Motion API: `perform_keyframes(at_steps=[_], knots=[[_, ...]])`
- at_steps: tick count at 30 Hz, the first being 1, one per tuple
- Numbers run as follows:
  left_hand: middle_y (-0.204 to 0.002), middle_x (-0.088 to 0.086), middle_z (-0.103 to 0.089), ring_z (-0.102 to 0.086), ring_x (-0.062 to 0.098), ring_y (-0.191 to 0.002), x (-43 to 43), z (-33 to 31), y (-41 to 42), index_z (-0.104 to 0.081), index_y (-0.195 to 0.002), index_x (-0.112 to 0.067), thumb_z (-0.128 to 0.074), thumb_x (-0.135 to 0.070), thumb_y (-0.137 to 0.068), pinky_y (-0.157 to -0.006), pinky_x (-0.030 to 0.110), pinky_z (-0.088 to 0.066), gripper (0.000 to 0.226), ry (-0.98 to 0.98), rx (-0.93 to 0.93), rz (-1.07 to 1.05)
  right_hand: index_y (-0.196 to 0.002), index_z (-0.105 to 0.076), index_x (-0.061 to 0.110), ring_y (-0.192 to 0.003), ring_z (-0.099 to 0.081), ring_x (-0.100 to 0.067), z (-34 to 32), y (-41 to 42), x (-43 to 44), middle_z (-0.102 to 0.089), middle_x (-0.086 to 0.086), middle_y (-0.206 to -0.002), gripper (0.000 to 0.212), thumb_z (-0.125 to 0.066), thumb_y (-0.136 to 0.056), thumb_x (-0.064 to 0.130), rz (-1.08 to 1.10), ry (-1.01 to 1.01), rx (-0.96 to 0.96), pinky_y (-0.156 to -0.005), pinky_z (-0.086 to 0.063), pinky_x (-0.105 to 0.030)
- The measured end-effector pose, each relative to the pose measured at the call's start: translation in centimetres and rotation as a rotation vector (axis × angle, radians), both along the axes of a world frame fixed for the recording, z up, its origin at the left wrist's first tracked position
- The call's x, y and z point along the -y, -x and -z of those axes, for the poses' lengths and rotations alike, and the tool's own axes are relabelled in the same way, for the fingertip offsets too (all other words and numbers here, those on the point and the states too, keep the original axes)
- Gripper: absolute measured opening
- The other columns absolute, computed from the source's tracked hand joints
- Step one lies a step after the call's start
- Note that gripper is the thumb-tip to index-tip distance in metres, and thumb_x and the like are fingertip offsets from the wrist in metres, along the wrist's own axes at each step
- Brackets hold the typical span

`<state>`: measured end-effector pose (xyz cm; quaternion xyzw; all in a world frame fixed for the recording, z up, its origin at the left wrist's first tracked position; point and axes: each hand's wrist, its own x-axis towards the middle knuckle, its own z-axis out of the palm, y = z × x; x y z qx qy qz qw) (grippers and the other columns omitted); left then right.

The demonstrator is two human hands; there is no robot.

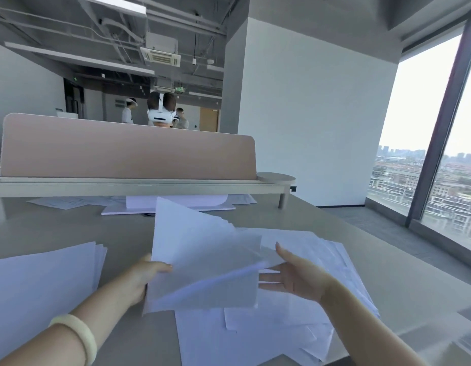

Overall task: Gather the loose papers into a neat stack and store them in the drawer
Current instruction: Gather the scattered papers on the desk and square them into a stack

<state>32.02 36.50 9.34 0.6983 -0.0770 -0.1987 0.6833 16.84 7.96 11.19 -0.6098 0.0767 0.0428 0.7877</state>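
Observation:
My left hand grips a sheaf of white papers by its left edge, thumb on top, and holds it tilted above the desk. My right hand is to the right of the sheaf with fingers straight, its fingertips at or under the sheaf's right edge. More loose papers lie spread under and to the right of my hands. Another pile of papers lies at the left. No drawer is in view.
The grey desk ends at a pink divider panel on a low shelf. Further sheets lie under that shelf. People stand beyond the divider. A tall window is to the right.

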Motion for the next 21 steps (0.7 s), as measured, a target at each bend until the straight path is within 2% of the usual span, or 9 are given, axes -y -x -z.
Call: perform_keyframes(at_steps=[2, 4, 6, 8, 10, 13, 15, 18, 21], knots=[[-0.092, 0.015, -0.065, -0.06, 0.028, -0.077, -0.5, 0.0, -0.5, -0.055, -0.119, 0.004, -0.051, 0.014, -0.085, -0.063, 0.031, -0.045, 0.036, -0.026, 0.033, 0.0, -0.133, -0.05, 0.002, -0.098, -0.067, -0.032, 0.4, -0.6, 2.1, -0.06, -0.015, -0.118, 0.056, -0.06, -0.091, 0.038, 0.347, 0.083, -0.023, -0.084, -0.057, -0.044], [-0.081, 0.009, -0.063, -0.061, 0.023, -0.068, -1.0, -0.3, -0.7, -0.055, -0.117, 0.003, -0.049, 0.016, -0.086, -0.057, 0.027, -0.046, 0.034, -0.033, 0.069, -0.025, -0.138, -0.045, 0.004, -0.107, -0.059, -0.028, 0.7, -0.6, 3.6, -0.057, -0.011, -0.124, 0.057, -0.06, -0.092, 0.035, 0.554, 0.561, -0.079, -0.094, -0.051, -0.042], [-0.076, 0.007, -0.062, -0.062, 0.021, -0.061, -1.4, -0.7, -1.2, -0.055, -0.116, 0.003, -0.048, 0.017, -0.086, -0.052, 0.025, -0.048, 0.034, -0.031, 0.083, -0.049, -0.146, -0.035, 0.014, -0.131, -0.044, -0.025, 1.3, -0.3, 4.0, -0.042, -0.008, -0.146, 0.072, -0.066, -0.086, 0.04, 0.471, 1.021, -0.108, -0.098, -0.042, -0.032], [-0.079, 0.007, -0.061, -0.058, 0.023, -0.066, -1.6, -0.7, -1.8, -0.052, -0.122, 0.006, -0.049, 0.017, -0.086, -0.058, 0.029, -0.044, 0.038, -0.041, 0.082, -0.073, -0.152, -0.024, 0.02, -0.143, -0.028, -0.023, 1.9, -0.3, 2.9, -0.027, -0.003, -0.156, 0.087, -0.068, -0.082, 0.048, 0.277, 1.128, -0.183, -0.105, -0.034, -0.031], [-0.08, 0.007, -0.059, -0.054, 0.023, -0.068, -1.6, -0.3, -2.1, -0.05, -0.125, 0.008, -0.05, 0.017, -0.085, -0.06, 0.029, -0.04, 0.041, -0.059, 0.088, -0.099, -0.153, -0.016, 0.023, -0.144, -0.024, -0.026, 2.1, -0.8, 2.0, -0.017, -0.002, -0.159, 0.09, -0.065, -0.083, 0.051, 0.317, 1.036, -0.148, -0.113, -0.03, -0.038], [-0.096, 0.015, -0.06, -0.056, 0.027, -0.077, -1.6, 0.5, -2.6, -0.048, -0.128, 0.008, -0.051, 0.017, -0.085, -0.065, 0.029, -0.043, 0.044, -0.081, 0.099, -0.147, -0.152, -0.019, 0.019, -0.136, -0.036, -0.03, 0.5, -1.8, 1.9, -0.025, -0.008, -0.154, 0.077, -0.058, -0.09, 0.044, 0.654, 0.55, -0.113, -0.109, -0.032, -0.041], [-0.113, 0.019, -0.059, -0.055, 0.03, -0.093, -1.5, 1.1, -2.9, -0.047, -0.131, 0.006, -0.053, 0.015, -0.085, -0.078, 0.033, -0.044, 0.048, -0.118, 0.107, -0.157, -0.152, -0.022, 0.015, -0.132, -0.037, -0.029, -0.1, -2.1, 2.4, -0.034, -0.008, -0.147, 0.072, -0.055, -0.094, 0.042, 0.744, 0.308, -0.164, -0.104, -0.032, -0.039], [-0.127, 0.022, -0.056, -0.052, 0.029, -0.1, -1.0, 1.6, -3.4, -0.045, -0.132, 0.003, -0.053, 0.014, -0.085, -0.086, 0.033, -0.039, 0.049, -0.15, 0.116, -0.137, -0.152, -0.021, 0.019, -0.139, -0.03, -0.033, -0.3, -2.2, 2.8, -0.026, -0.004, -0.155, 0.077, -0.06, -0.09, 0.042, 0.802, 0.009, -0.194, -0.105, -0.032, -0.048], [-0.13, 0.019, -0.055, -0.054, 0.034, -0.111, -0.7, 2.1, -3.7, -0.046, -0.132, 0.002, -0.057, 0.011, -0.084, -0.095, 0.038, -0.041, 0.05, -0.177, 0.12, -0.123, -0.15, -0.025, 0.022, -0.131, -0.04, -0.039, -0.2, -2.3, 3.0, -0.031, -0.006, -0.152, 0.075, -0.062, -0.088, 0.042, 0.854, -0.129, -0.23, -0.075, -0.045, -0.052]])
